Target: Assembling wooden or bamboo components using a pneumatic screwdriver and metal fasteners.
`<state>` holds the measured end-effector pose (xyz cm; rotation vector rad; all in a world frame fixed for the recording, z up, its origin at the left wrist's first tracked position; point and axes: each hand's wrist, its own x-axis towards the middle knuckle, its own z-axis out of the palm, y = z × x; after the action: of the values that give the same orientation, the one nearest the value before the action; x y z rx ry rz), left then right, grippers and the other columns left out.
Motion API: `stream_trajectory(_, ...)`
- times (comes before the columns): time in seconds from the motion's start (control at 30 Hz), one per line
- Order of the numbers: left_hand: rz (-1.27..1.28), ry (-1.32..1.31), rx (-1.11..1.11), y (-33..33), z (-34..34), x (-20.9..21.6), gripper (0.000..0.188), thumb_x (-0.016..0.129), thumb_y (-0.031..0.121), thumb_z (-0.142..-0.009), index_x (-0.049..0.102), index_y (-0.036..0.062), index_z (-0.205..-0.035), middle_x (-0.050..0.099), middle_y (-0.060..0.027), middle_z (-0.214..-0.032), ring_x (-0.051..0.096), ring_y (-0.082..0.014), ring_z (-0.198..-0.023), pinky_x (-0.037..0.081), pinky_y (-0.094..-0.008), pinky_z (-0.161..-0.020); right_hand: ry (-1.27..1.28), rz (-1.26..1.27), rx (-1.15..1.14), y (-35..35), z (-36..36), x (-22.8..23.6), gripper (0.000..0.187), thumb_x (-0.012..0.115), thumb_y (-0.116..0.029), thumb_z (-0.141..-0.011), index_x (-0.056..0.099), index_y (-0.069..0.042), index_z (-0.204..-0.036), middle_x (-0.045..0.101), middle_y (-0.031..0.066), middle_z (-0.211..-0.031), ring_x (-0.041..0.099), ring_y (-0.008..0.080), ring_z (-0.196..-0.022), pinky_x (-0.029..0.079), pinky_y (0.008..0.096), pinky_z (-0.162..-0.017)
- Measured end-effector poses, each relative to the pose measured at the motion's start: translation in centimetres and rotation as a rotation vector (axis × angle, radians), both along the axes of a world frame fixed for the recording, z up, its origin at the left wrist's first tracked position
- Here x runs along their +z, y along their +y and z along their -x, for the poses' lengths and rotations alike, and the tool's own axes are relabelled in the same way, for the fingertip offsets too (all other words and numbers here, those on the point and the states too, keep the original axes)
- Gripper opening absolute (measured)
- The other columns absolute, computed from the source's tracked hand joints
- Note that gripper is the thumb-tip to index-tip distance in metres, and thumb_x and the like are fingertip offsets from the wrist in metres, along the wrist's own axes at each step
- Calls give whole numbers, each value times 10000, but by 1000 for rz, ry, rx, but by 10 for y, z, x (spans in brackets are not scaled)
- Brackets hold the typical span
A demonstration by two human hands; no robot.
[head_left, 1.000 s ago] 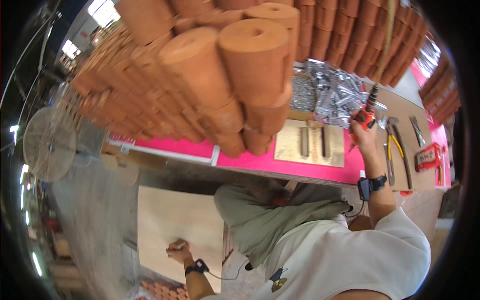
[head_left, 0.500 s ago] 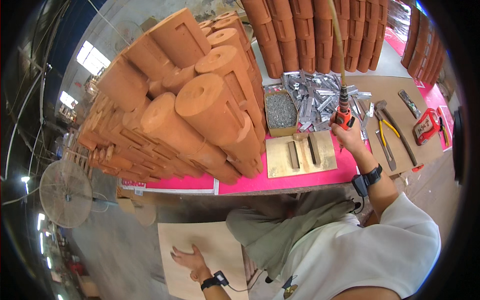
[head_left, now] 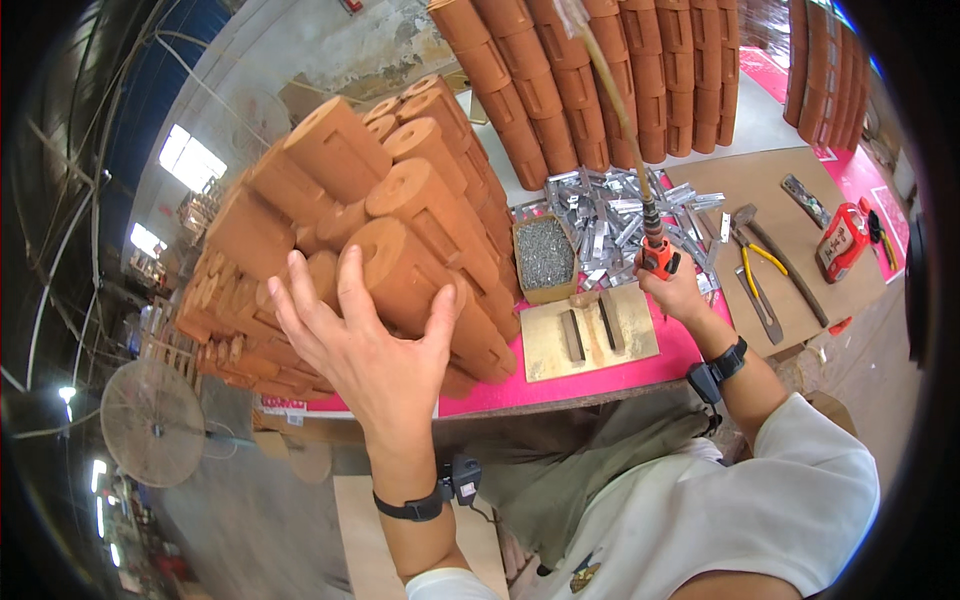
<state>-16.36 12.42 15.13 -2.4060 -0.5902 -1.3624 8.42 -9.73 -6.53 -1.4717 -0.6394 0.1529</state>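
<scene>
My left hand (head_left: 385,370) is raised in front of the stacked orange-brown cylinders, fingers spread and nothing in its grasp. Closest to it is a front cylinder (head_left: 400,265) with a hole in its end; whether the fingertips touch it I cannot tell. My right hand (head_left: 678,290) is wrapped round an orange-red power screwdriver (head_left: 656,258), its tip pointing down at the table's right part. A hose or cable (head_left: 612,85) runs up from the tool. Beside it lies a pale wooden board (head_left: 540,350) bearing two dark strips (head_left: 610,322).
Behind the board stand a box of small screws (head_left: 545,252) and a heap of metal pieces (head_left: 605,225). On the right lie a hammer (head_left: 790,265), yellow-handled pliers (head_left: 767,258) and a red bottle (head_left: 843,243). More cylinders (head_left: 600,90) rise at the back. A fan (head_left: 155,425) stands left.
My left hand has risen from low beside the pale sheet to the cylinder stack, fingers spread. My right hand still grips the screwdriver. The whole view has shifted slightly.
</scene>
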Motion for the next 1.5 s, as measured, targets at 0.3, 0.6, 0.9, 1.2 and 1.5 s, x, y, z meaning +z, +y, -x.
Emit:
stream_trajectory(0.3, 92, 133, -12, -1, -5, 3, 654, 867, 301, -723, 569, 113, -1274, 468, -115, -1502, 275, -407, -1469, 113, -587, -1215, -83, 22, -5, -1, -1, 3, 163, 687, -47, -799, 618, -33, -946, 594, -19, -819, 528, 69, -762, 467, 262, -719)
stream_trajectory(0.6, 100, -112, -381, -49, -7, 9, 573, 859, 61, -741, 495, 100, -1182, 383, -230, -1540, 357, -435, -1425, 318, -528, -1158, -97, -2, -23, -6, -8, -2, 180, 702, -87, -784, 629, -46, -943, 599, 6, -755, 536, 82, -700, 475, 287, -674)
stream_trajectory(0.9, -25, 468, -774, -61, -53, -156, 565, 698, 120, -895, 523, 280, -1407, 446, -165, -1487, 465, -402, -1365, 410, -550, -1117, -18, 17, 27, -6, -9, -4, 201, 709, -67, -794, 646, -37, -982, 652, 0, -846, 575, 69, -779, 496, 274, -732)
stream_trajectory(1.2, 545, 820, -937, -75, -89, -177, 862, 788, 240, -788, 373, 165, -1540, 396, -161, -1564, 291, -403, -1486, 207, -586, -1208, 17, -118, 12, -6, -5, -7, 235, 742, -77, -744, 649, -44, -957, 599, -7, -750, 508, 72, -678, 451, 283, -624)
stream_trajectory(1.5, 928, 536, -571, -75, -93, -206, 1149, 913, 142, -650, 236, 43, -1572, 332, -246, -1502, 354, -415, -1402, 318, -506, -1158, 46, 5, 101, -10, -9, -2, 224, 730, -45, -782, 646, -42, -989, 645, -11, -859, 556, 62, -766, 488, 261, -709)
